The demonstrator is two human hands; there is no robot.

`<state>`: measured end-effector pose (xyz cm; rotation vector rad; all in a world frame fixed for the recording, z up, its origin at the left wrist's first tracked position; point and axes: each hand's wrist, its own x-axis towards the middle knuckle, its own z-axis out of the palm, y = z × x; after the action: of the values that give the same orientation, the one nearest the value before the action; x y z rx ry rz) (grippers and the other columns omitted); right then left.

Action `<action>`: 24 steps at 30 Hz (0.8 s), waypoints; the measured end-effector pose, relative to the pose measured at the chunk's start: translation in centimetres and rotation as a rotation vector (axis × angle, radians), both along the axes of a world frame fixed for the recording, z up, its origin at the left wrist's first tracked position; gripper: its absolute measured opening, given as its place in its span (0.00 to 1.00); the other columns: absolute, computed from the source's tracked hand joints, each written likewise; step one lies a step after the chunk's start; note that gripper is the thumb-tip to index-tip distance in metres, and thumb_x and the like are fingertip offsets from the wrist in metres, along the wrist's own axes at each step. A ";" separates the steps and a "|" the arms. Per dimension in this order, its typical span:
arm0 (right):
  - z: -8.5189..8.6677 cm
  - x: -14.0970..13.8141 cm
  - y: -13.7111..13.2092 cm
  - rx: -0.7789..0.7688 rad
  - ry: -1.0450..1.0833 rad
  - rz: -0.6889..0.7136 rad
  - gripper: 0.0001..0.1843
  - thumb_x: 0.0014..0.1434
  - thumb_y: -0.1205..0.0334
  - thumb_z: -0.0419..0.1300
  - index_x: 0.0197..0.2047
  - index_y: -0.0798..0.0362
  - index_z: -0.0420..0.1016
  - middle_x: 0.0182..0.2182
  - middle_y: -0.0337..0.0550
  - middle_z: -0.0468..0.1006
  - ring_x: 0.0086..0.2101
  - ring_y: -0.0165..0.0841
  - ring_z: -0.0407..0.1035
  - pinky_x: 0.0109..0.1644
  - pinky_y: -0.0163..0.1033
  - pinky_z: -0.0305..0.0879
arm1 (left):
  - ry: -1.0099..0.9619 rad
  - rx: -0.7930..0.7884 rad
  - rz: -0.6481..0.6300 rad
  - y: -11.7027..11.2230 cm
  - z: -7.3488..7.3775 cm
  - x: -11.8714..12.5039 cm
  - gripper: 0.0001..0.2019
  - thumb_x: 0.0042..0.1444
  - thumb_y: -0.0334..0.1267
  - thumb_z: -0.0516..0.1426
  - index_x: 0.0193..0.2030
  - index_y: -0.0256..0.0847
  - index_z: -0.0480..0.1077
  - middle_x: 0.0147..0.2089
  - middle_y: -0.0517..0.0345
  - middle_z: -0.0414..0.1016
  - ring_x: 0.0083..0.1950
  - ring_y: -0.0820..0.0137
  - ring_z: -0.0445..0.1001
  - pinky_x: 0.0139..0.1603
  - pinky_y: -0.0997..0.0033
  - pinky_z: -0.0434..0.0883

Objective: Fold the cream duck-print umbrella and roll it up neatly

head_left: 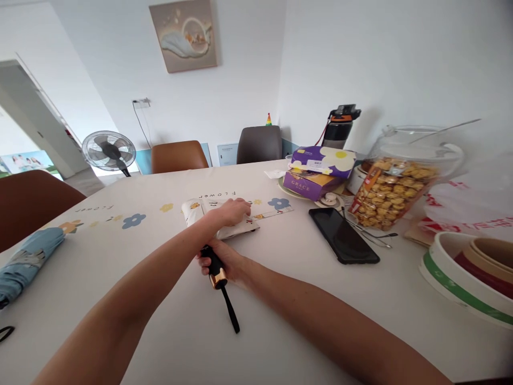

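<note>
A white folding umbrella with small printed figures lies collapsed on the table, its canopy pointing away from me. My right hand is wrapped round its black and gold handle, and a black wrist loop hangs from the end toward me. Over the canopy, my left hand rests with curled fingers on the fabric; its fingertips are partly hidden. A narrow printed strap stretches out to the right from beside that hand. My left forearm covers part of the canopy and crosses above the handle.
Blue folded umbrella at the left edge. To the right lie a black phone, glasses, purple boxes, a snack-filled jar and tape rolls. A black bottle stands behind. Chairs line the far side.
</note>
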<state>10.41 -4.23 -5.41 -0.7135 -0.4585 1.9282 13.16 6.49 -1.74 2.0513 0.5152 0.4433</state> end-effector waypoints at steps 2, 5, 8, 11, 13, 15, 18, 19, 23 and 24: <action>0.0 0.0 0.0 0.005 0.008 0.006 0.11 0.50 0.59 0.59 0.27 0.55 0.60 0.20 0.32 0.63 0.16 0.19 0.54 0.18 0.28 0.56 | 0.019 0.010 0.016 0.0 0.2 0.2 0.16 0.34 0.14 0.54 0.14 0.42 0.63 0.25 0.56 0.70 0.48 0.63 0.68 0.50 0.72 0.60; 0.0 0.1 0.0 -0.003 0.007 0.018 0.11 0.49 0.60 0.60 0.28 0.54 0.60 0.21 0.32 0.63 0.16 0.19 0.55 0.19 0.27 0.57 | -0.027 0.154 0.060 0.0 1.5 -0.6 0.14 0.37 0.17 0.56 0.16 0.42 0.66 0.27 0.56 0.71 0.47 0.62 0.66 0.45 0.74 0.61; 0.1 0.1 -0.1 -0.012 0.000 0.000 0.11 0.49 0.61 0.60 0.29 0.54 0.60 0.22 0.32 0.64 0.15 0.19 0.55 0.19 0.28 0.58 | -0.124 0.437 0.192 -0.2 3.6 -3.0 0.10 0.43 0.22 0.57 0.23 0.43 0.70 0.30 0.58 0.71 0.42 0.64 0.66 0.40 0.74 0.61; -0.1 -0.1 -0.1 0.007 0.004 -0.032 0.10 0.50 0.62 0.60 0.30 0.54 0.60 0.23 0.33 0.65 0.16 0.20 0.56 0.19 0.29 0.61 | -0.196 0.442 0.342 -0.2 5.2 -7.2 0.07 0.47 0.26 0.57 0.31 0.43 0.71 0.24 0.61 0.67 0.29 0.70 0.65 0.33 0.75 0.61; -0.4 -0.2 0.0 0.004 -0.014 -0.058 0.10 0.50 0.62 0.60 0.31 0.55 0.61 0.23 0.35 0.66 0.18 0.21 0.60 0.21 0.31 0.64 | -0.239 0.296 0.415 -0.1 5.4 -10.4 0.06 0.49 0.30 0.57 0.34 0.42 0.71 0.21 0.63 0.64 0.24 0.73 0.63 0.28 0.76 0.60; -0.6 -0.4 0.2 -0.014 -0.050 -0.070 0.10 0.50 0.61 0.60 0.31 0.57 0.63 0.24 0.37 0.68 0.20 0.24 0.64 0.24 0.33 0.68 | -0.299 0.198 0.493 0.1 4.8 -13.4 0.05 0.49 0.32 0.56 0.34 0.42 0.69 0.22 0.63 0.65 0.23 0.74 0.64 0.26 0.76 0.62; -0.5 -0.4 0.2 -0.018 -0.073 -0.074 0.09 0.51 0.62 0.60 0.31 0.57 0.64 0.25 0.37 0.68 0.20 0.23 0.64 0.24 0.33 0.69 | -0.342 0.194 0.537 0.5 2.9 -16.6 0.09 0.47 0.30 0.55 0.36 0.43 0.69 0.29 0.61 0.68 0.28 0.73 0.68 0.29 0.74 0.68; -0.4 -0.4 0.2 -0.007 -0.071 -0.076 0.08 0.51 0.63 0.59 0.31 0.57 0.64 0.25 0.36 0.68 0.19 0.22 0.62 0.23 0.32 0.68 | -0.340 0.206 0.532 0.6 2.1 -17.3 0.10 0.45 0.29 0.55 0.35 0.42 0.70 0.32 0.60 0.69 0.31 0.73 0.68 0.31 0.73 0.69; 0.0 -0.3 -0.1 0.036 -0.068 -0.056 0.08 0.52 0.64 0.59 0.30 0.56 0.63 0.24 0.33 0.65 0.16 0.18 0.55 0.17 0.27 0.61 | -0.411 0.089 0.668 1.2 -0.4 -18.5 0.06 0.38 0.27 0.54 0.24 0.40 0.70 0.30 0.60 0.68 0.34 0.73 0.65 0.35 0.74 0.67; 0.1 -0.3 -0.2 0.040 -0.068 -0.046 0.08 0.52 0.64 0.60 0.30 0.56 0.63 0.24 0.33 0.65 0.15 0.17 0.54 0.16 0.26 0.59 | -0.437 0.027 0.716 1.4 -0.8 -18.7 0.06 0.37 0.27 0.54 0.22 0.40 0.69 0.28 0.61 0.67 0.33 0.74 0.64 0.35 0.74 0.66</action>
<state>10.15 -4.41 -5.31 -0.7592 -0.5164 1.8510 -5.51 7.87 -2.56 1.6674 0.9635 1.2878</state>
